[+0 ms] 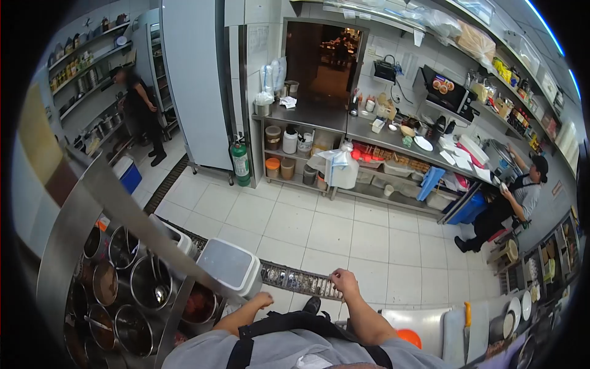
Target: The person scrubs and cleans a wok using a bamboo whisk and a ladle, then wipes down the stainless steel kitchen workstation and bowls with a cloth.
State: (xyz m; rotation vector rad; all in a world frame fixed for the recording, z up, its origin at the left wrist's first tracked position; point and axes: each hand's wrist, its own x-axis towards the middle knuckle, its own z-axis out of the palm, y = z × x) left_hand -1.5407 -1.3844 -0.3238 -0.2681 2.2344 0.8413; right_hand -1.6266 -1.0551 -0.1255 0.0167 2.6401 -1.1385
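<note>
My left hand (263, 300) is held low in front of my body, its fingers curled in and nothing visible in them. Closest to it is a white bin with a grey lid (226, 264). On the other side my right hand (345, 282) hangs over the floor drain grate (295, 280), fingers loosely curled, with no object showing. Behind that forearm are an orange round item (409, 337) and a cutting board (455, 332) with an orange-handled knife (467, 329).
Metal pots (132, 329) with ladles fill the station at left. Across the tiled floor (344, 224) runs a steel counter (393, 138); a green gas cylinder (241, 163) stands near the fridge (196, 80). One person (513, 200) works at right, another (144, 111) stands far left.
</note>
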